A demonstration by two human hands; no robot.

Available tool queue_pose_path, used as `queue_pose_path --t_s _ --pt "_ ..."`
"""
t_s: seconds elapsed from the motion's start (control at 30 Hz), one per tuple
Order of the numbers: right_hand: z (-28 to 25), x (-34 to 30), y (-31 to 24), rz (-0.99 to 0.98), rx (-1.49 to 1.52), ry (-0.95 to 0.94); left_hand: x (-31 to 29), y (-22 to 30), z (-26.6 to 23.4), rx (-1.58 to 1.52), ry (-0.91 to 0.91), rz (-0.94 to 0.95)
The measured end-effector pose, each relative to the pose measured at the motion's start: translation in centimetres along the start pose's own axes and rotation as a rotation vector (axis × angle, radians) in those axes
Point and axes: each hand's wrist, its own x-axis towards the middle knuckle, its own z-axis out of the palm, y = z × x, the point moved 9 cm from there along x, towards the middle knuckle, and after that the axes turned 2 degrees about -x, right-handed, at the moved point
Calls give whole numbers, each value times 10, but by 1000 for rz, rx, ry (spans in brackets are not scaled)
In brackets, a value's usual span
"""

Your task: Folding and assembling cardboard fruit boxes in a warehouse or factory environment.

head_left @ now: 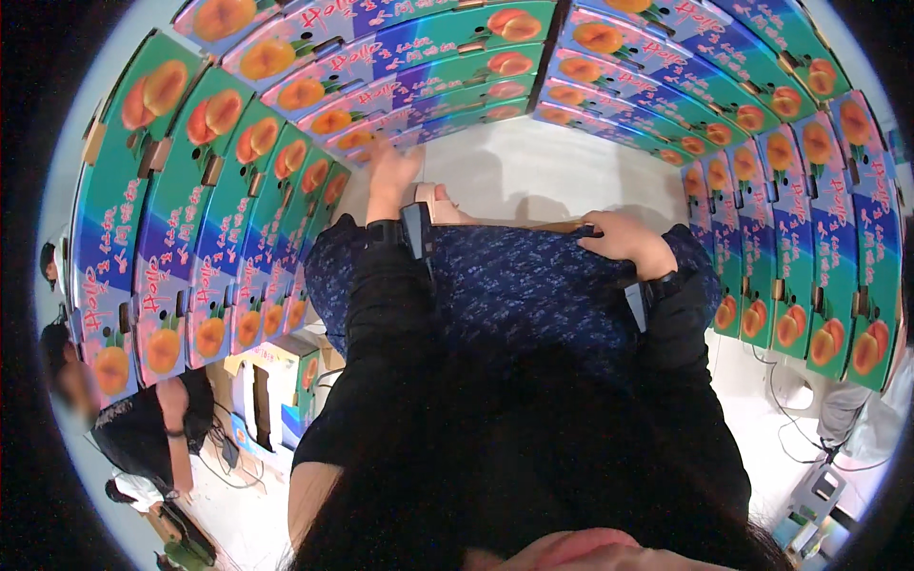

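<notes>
At left we see a stack of green-and-blue boxes (190,238) printed with orange fruit. Next comes the left hand (395,173), too blurred for us to tell whether it is open or closed; similar front boxes (409,71) stand just beyond its fingers. Further right, the right hand (624,238) rests, fingers bent, on dark blue patterned fabric (514,285); we cannot tell if it grips. More boxes (795,228) line the far right.

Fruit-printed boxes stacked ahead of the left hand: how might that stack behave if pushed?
The box stack probably shifts piece by piece, since no strap shows around it. Each box looks fairly stiff, with flat faces and crisp edges. Weight is unclear: contents are hidden.
</notes>
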Motion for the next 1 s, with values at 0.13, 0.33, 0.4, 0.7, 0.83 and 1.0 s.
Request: queue_pose_path --t_s 0.13,0.33,0.4,0.7,0.83,1.0 --pt "0 -1 4 45 -54 -29 -56 75 -32 50 -521 53" --pt "2 -3 3 -81 -26 11 -136 125 -130 -458 -680 125" --pt "-4 -9 -1 5 -12 -17 -145 98 -176 -366 -318 175" --pt "-8 -13 -13 -43 -54 36 -257 -173 -312 -196 675 -299" --pt "-5 -14 -19 -69 -50 30 -272 -165 -304 633 453 -273" --pt "-5 -15 -19 -94 -47 62 -285 -216 -294 791 345 -343"
